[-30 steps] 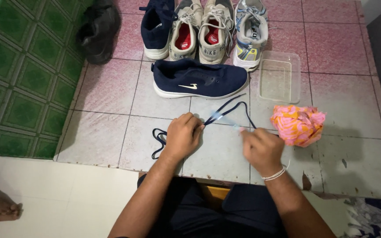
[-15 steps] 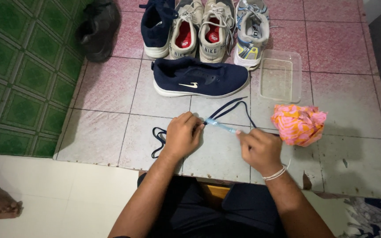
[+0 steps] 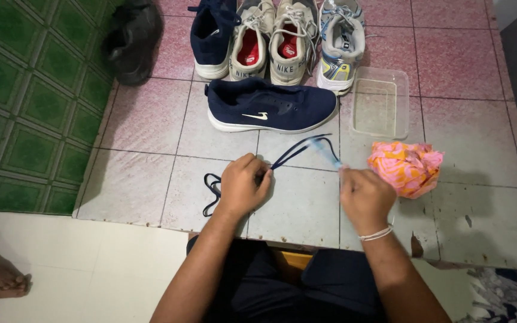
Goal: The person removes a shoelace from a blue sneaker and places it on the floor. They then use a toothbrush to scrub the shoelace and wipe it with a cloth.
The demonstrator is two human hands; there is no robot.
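Shoelace (image 3: 297, 152), dark navy and flat, is stretched low over the pale tiled floor (image 3: 145, 179) between the two hands, and it looks light, limp and easily twisted, so it would answer best to a pinch close to its end or wherever it needs to be kept taut. Nearest the body, the left hand (image 3: 243, 185) is curled into a loose fist with the thumb and fingers (image 3: 259, 173) pressed together on the lace, which leaves the fist at its right side; a slack loop of the same lace trails out on the floor to the left of that hand. The right hand (image 3: 365, 197), with a white band at the wrist, is blurred, so I cannot tell how its fingertips stand, though the far bend of the lace seems to run down to them. From the left fist the lace rises away from the body, bends just short of the navy shoe (image 3: 270, 107) lying on its side, and turns back toward the right hand. A crumpled pink and orange cloth (image 3: 407, 167) lies just right of that hand. Farther off stand a clear plastic tub (image 3: 381, 101) and a row of sneakers (image 3: 276, 36)
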